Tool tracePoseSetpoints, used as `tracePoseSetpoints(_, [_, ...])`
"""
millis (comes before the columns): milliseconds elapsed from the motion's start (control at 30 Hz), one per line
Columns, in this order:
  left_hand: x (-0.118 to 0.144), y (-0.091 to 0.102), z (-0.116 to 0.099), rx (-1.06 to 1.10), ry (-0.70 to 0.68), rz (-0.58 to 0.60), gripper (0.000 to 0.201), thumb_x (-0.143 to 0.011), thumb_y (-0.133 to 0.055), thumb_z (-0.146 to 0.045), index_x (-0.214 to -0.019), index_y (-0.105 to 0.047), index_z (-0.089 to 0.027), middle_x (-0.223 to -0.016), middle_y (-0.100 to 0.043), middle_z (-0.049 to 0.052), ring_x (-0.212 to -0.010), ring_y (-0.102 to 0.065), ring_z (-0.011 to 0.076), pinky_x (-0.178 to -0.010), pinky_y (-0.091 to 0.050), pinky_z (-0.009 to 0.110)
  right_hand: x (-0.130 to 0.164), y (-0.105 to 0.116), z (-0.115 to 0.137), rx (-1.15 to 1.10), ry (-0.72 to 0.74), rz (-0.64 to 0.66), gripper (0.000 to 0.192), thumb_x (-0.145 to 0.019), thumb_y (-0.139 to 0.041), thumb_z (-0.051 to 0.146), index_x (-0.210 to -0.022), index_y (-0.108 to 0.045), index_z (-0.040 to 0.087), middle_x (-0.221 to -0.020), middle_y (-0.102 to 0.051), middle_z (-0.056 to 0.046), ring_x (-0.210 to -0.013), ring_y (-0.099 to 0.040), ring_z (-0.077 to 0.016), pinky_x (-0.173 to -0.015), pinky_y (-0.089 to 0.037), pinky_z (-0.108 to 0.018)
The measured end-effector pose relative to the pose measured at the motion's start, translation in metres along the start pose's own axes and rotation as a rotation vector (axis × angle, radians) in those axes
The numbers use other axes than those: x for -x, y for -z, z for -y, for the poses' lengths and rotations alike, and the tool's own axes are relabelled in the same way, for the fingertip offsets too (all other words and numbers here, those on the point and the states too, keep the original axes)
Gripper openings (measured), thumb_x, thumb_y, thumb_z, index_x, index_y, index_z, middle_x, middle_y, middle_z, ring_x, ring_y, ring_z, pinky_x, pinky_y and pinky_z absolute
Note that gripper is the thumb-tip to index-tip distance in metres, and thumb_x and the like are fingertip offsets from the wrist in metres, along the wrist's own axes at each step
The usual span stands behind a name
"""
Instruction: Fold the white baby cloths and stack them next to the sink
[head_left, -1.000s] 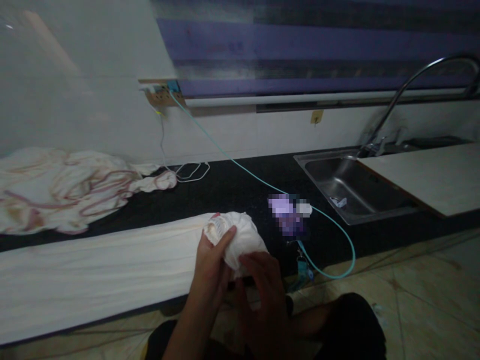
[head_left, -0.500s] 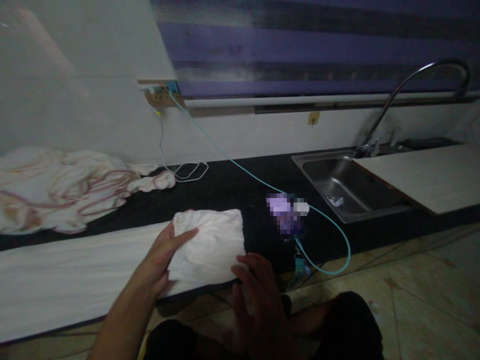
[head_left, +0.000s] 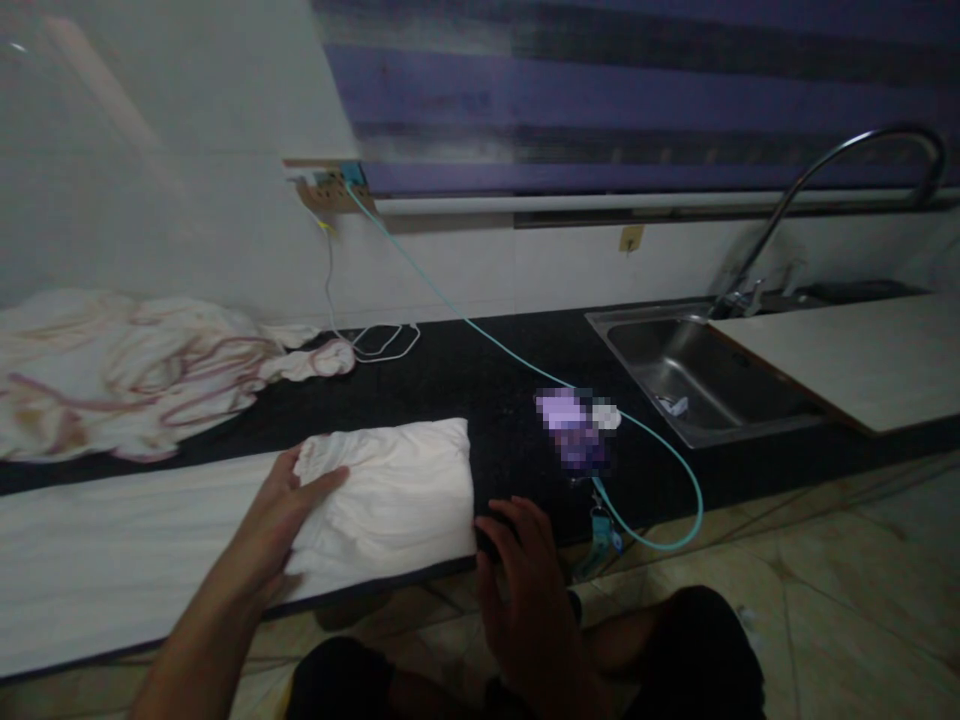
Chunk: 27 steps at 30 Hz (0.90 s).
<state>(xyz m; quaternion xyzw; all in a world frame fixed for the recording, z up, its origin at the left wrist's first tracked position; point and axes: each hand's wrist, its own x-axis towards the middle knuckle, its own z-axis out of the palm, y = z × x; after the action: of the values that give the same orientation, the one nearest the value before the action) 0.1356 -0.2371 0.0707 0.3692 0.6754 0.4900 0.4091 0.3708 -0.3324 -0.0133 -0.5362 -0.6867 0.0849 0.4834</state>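
At the far left of the dark counter (head_left: 480, 375) lies a crumpled sheet (head_left: 127, 370) with reddish lines, bunched against the wall. Nearer the front edge a long pale cloth (head_left: 112, 560) is spread flat along the counter. On its right end sits a folded white cloth (head_left: 390, 490), lying square and flat. The left hand (head_left: 281, 515) rests on the folded cloth's left side, palm down, fingers (head_left: 322, 483) spread and pressed on the fabric rather than closed round it. The right hand (head_left: 525, 590) hangs just off the folded cloth's right corner at the counter's front edge, fingers loosely curled and apart; whether they touch the cloth I cannot tell. Beyond it a teal cable (head_left: 450, 305) runs from a wall socket (head_left: 330, 185) down across the counter to a small blurred object (head_left: 574, 430). Further right is a steel sink (head_left: 697, 375) with a curved tap (head_left: 825, 195), and a pale board (head_left: 862, 350) covering its right part.
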Motion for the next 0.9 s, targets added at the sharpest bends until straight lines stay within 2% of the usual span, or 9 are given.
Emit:
tracePoseSetpoints(100, [-0.014, 0.011, 0.006, -0.104, -0.027, -0.044, 0.067, -0.074, -0.081, -0.041, -0.135, -0.053, -0.038, -0.106, -0.072, 0.001, -0.077, -0.071, 0.0218, -0.057, -0.057, 0.029, 0.002, -0.004, -0.002, 0.010, -0.025, 0.019, 0.038, -0.096, -0.052, 0.010, -0.131, -0.062, 0.021, -0.136, -0.062, -0.012, -0.136, -0.051, -0.0288, -0.112, -0.051, -0.054])
tracePoseSetpoints(167, [-0.021, 0.020, 0.009, -0.244, -0.131, -0.088, 0.073, -0.079, -0.078, -0.039, -0.143, -0.044, -0.034, -0.129, -0.067, 0.007, -0.105, -0.071, 0.0294, -0.074, -0.062, 0.036, 0.003, -0.008, -0.003, 0.015, -0.024, 0.020, 0.039, -0.095, -0.052, 0.011, -0.132, -0.061, 0.020, -0.136, -0.061, -0.013, -0.134, -0.052, -0.0296, -0.111, -0.051, -0.054])
tracePoseSetpoints(200, [-0.023, 0.023, 0.009, -0.352, -0.228, -0.123, 0.074, -0.081, -0.076, -0.039, -0.146, -0.041, -0.029, -0.140, -0.061, 0.012, -0.121, -0.066, 0.0344, -0.088, -0.062, 0.042, 0.004, -0.009, -0.003, 0.022, -0.024, 0.020, 0.039, -0.095, -0.052, 0.011, -0.132, -0.061, 0.020, -0.136, -0.061, -0.014, -0.133, -0.052, -0.0300, -0.110, -0.051, -0.055])
tracePoseSetpoints(267, [-0.020, 0.025, 0.009, -0.581, -0.449, -0.174, 0.072, -0.087, -0.069, -0.041, -0.149, -0.038, -0.022, -0.155, -0.048, 0.018, -0.144, -0.047, 0.0404, -0.114, -0.049, 0.054, 0.005, -0.012, -0.003, 0.046, -0.034, 0.020, 0.040, -0.095, -0.052, 0.011, -0.132, -0.061, 0.020, -0.136, -0.061, -0.014, -0.133, -0.052, -0.0307, -0.110, -0.050, -0.056])
tracePoseSetpoints(333, [-0.013, 0.018, 0.010, -0.718, -0.621, -0.136, 0.067, -0.095, -0.059, -0.046, -0.152, -0.038, -0.019, -0.161, -0.043, 0.018, -0.151, -0.039, 0.0393, -0.126, -0.034, 0.057, 0.005, -0.014, -0.002, 0.078, -0.045, 0.034, 0.040, -0.094, -0.052, 0.011, -0.132, -0.061, 0.020, -0.137, -0.060, -0.014, -0.133, -0.051, -0.0313, -0.110, -0.050, -0.057])
tracePoseSetpoints(433, [-0.008, -0.009, 0.022, -0.781, -0.800, 0.089, 0.064, -0.101, -0.043, -0.051, -0.154, -0.043, -0.015, -0.161, -0.045, 0.016, -0.152, -0.040, 0.0344, -0.129, -0.031, 0.053, 0.005, -0.015, -0.001, 0.117, -0.045, 0.059, 0.040, -0.093, -0.054, 0.012, -0.131, -0.062, 0.018, -0.136, -0.061, -0.015, -0.131, -0.053, -0.0311, -0.110, -0.050, -0.056])
tracePoseSetpoints(533, [-0.015, -0.040, 0.045, -1.026, -0.919, 0.251, 0.062, -0.103, -0.033, -0.047, -0.151, -0.051, -0.013, -0.163, -0.044, 0.014, -0.155, -0.034, 0.0368, -0.127, -0.030, 0.060, 0.004, -0.014, -0.001, 0.156, -0.041, 0.067, 0.040, -0.091, -0.054, 0.012, -0.130, -0.063, 0.017, -0.136, -0.061, -0.015, -0.130, -0.054, -0.0308, -0.110, -0.049, -0.054])
tracePoseSetpoints(667, [-0.020, -0.062, 0.064, -1.315, -0.950, 0.200, 0.062, -0.106, -0.027, -0.040, -0.157, -0.046, -0.011, -0.168, -0.034, 0.013, -0.157, -0.027, 0.0403, -0.126, -0.028, 0.065, 0.002, -0.013, -0.001, 0.167, -0.038, 0.075, 0.036, -0.092, -0.054, 0.014, -0.127, -0.064, 0.018, -0.136, -0.062, -0.015, -0.130, -0.054, -0.0315, -0.109, -0.050, -0.054])
tracePoseSetpoints(900, [0.007, -0.085, 0.055, -1.400, -0.942, 0.183, 0.059, -0.106, -0.029, -0.035, -0.157, -0.048, -0.012, -0.170, -0.029, 0.014, -0.157, -0.028, 0.0393, -0.125, -0.030, 0.064, -0.001, -0.008, 0.000, 0.038, -0.110, 0.017, 0.034, -0.098, -0.052, 0.017, -0.131, -0.060, 0.020, -0.134, -0.062, -0.014, -0.127, -0.059, -0.0270, -0.109, -0.053, -0.049])
